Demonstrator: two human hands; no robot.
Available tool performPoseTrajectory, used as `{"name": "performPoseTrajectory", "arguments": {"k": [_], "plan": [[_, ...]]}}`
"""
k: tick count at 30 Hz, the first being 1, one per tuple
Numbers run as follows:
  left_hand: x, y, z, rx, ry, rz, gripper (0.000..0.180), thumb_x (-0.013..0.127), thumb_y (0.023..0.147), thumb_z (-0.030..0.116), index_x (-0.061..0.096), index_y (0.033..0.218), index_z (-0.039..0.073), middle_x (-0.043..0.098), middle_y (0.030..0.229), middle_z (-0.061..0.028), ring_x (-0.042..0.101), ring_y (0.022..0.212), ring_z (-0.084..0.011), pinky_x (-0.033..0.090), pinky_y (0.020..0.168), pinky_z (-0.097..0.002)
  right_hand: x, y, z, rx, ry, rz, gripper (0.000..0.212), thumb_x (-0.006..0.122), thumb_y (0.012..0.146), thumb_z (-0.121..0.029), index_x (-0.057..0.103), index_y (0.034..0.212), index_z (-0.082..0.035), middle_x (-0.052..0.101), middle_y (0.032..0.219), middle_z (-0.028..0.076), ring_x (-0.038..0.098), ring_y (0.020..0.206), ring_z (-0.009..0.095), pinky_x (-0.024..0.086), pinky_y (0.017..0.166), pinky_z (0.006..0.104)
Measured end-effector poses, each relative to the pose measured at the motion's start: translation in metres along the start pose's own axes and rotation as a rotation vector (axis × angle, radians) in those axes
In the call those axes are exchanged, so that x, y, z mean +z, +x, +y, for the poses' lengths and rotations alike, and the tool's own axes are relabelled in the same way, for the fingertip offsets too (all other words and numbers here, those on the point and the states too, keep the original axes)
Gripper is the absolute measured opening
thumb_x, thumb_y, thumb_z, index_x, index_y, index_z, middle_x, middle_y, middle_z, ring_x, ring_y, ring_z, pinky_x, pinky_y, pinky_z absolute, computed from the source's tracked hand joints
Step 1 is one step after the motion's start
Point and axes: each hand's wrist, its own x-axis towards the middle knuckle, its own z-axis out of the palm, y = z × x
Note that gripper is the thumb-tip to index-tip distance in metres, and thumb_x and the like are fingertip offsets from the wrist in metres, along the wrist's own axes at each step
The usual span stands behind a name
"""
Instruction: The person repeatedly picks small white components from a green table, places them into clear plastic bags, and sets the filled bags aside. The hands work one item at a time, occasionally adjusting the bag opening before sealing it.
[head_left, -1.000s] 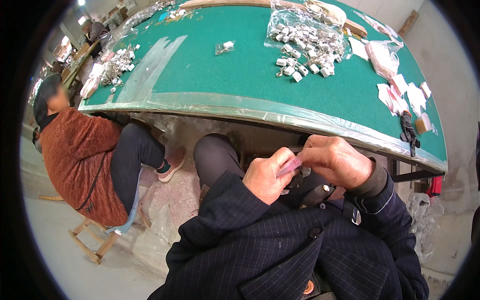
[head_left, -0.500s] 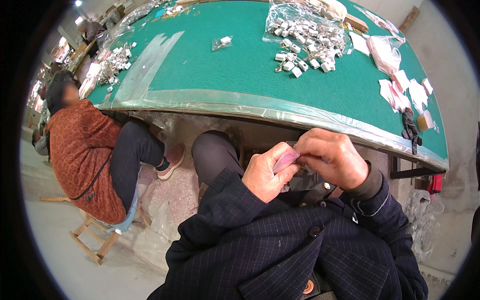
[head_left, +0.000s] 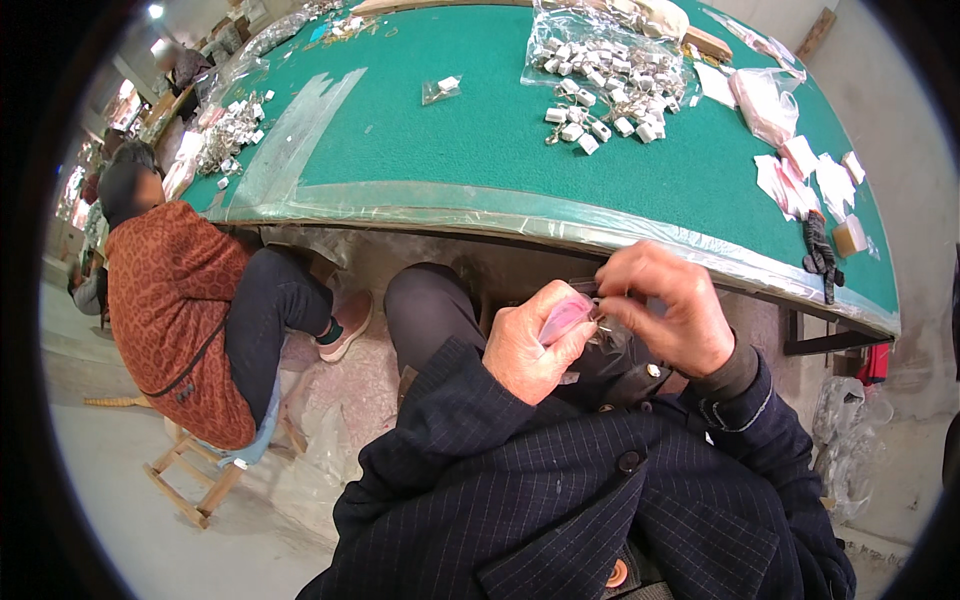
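Over my lap, below the table's near edge, my left hand [head_left: 528, 345] is closed with a thin, pink, glossy piece [head_left: 566, 318] pinched between thumb and fingers. Just to its right is my right hand [head_left: 672, 308], thumb and fingers bent inward, fingertips at the pink piece's right side. A small metallic bit [head_left: 597, 318] shows between the hands; its kind is too small to make out. Whatever the right fingertips grip is hidden. Beyond, on the green table [head_left: 440, 140], lies a pile of small white blocks with metal chains [head_left: 615, 95], partly on a clear plastic bag [head_left: 545, 35].
One small bagged white piece [head_left: 442, 90] lies mid-table. At right are a white plastic bag [head_left: 768, 105], pink and white papers, a beige block [head_left: 850, 237] and a dark glove [head_left: 820, 255]. A seated person [head_left: 190, 310] is at left, beside another pile [head_left: 232, 135].
My right hand has risen slightly and its fingers have shifted at the pink piece, which shows more fully now. The left hand keeps its hold. The seated person's head has turned a little.
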Motion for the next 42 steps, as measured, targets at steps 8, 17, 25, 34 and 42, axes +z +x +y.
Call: {"name": "performPoseTrajectory", "arguments": {"k": [8, 17, 25, 34, 42], "plan": [[-0.001, -0.003, 0.004, 0.038, -0.103, -0.014, 0.01, 0.065, 0.09, 0.01, 0.057, 0.093, 0.004, 0.057, 0.078, 0.0003, 0.052, 0.073, -0.0056, 0.045, 0.065, -0.0229, 0.004, -0.01, -0.012, 0.35, 0.171, 0.068, 0.028, 0.07, 0.077, 0.002, 0.06, 0.103, -0.001, 0.063, 0.083, 0.005, 0.061, 0.072, 0.016, 0.048, 0.065, 0.0252], [-0.003, -0.005, -0.002, 0.046, -0.148, -0.042, 0.012, 0.065, 0.092, 0.012, 0.056, 0.095, 0.004, 0.056, 0.083, 0.0023, 0.05, 0.075, -0.0047, 0.044, 0.066, -0.0219, 0.009, -0.01, -0.014, 0.15, 0.135, -0.007, 0.021, 0.069, 0.08, 0.004, 0.058, 0.097, 0.0, 0.059, 0.08, 0.003, 0.059, 0.071, 0.01, 0.048, 0.064, 0.0236], [0.001, -0.004, -0.003, 0.06, -0.332, 0.002, 0.017, 0.066, 0.09, 0.006, 0.057, 0.105, 0.003, 0.061, 0.089, 0.0, 0.056, 0.084, -0.0064, 0.048, 0.072, -0.0228, 0.021, -0.016, -0.004, 0.358, 0.429, 0.155, 0.021, 0.068, 0.087, -0.002, 0.057, 0.105, 0.001, 0.06, 0.082, 0.0, 0.057, 0.075, 0.005, 0.049, 0.066, 0.0202], [-0.007, -0.003, 0.0, -0.083, -0.279, -0.092, 0.01, 0.065, 0.09, 0.008, 0.06, 0.096, 0.002, 0.063, 0.086, -0.0004, 0.056, 0.078, -0.0059, 0.047, 0.069, -0.0215, 0.025, -0.018, -0.001, 0.455, 0.655, 0.19, 0.025, 0.067, 0.089, -0.005, 0.054, 0.109, 0.0, 0.059, 0.086, 0.001, 0.055, 0.073, 0.005, 0.046, 0.062, 0.0193], [-0.007, -0.002, -0.001, 0.017, -0.315, -0.029, 0.013, 0.069, 0.088, 0.011, 0.059, 0.092, 0.002, 0.062, 0.083, -0.0013, 0.054, 0.072, -0.0052, 0.047, 0.064, -0.0222, 0.024, -0.024, -0.003, 0.452, 0.584, 0.163, 0.024, 0.066, 0.09, -0.009, 0.055, 0.109, 0.0, 0.06, 0.086, 0.001, 0.054, 0.074, 0.005, 0.046, 0.061, 0.0202]]}}
